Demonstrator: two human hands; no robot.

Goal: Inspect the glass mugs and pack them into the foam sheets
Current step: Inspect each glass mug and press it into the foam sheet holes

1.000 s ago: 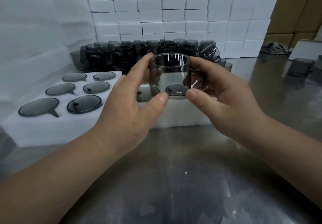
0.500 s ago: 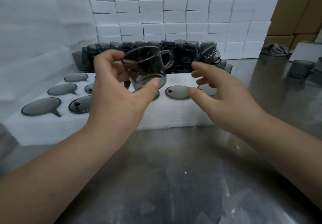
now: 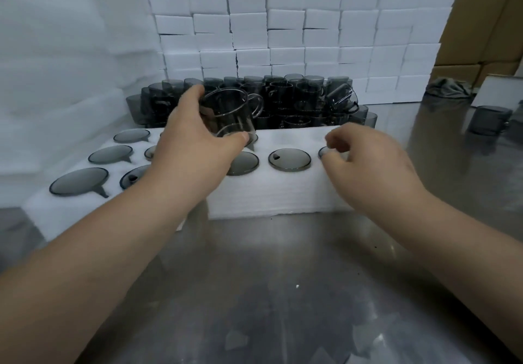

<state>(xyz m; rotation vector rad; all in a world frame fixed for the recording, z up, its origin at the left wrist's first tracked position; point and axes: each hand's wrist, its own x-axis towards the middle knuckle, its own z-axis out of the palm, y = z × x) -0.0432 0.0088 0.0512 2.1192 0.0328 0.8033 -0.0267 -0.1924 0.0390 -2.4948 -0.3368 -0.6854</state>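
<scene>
The left hand (image 3: pixel 192 148) gripped a smoky glass mug (image 3: pixel 229 111) just left of the frame's centre, thumb under its lower edge and fingers curled round its far side. The mug was tilted, its handle pointing right, and it was held just above the foam sheets (image 3: pixel 268 193). The right hand (image 3: pixel 368 162) hovered over the right end of the foam with its fingers loosely curled and holding nothing. Packed mugs (image 3: pixel 289 159) sat sunk in the foam's round holes, showing as dark discs across the middle and left. Behind the foam stood a crowded cluster of loose mugs (image 3: pixel 300 100). A wall of white foam blocks (image 3: pixel 283 24) filled the upper frame. A single mug (image 3: pixel 486 120) stood at the right edge on the metal table (image 3: pixel 283 278), which filled the lower frame.
</scene>
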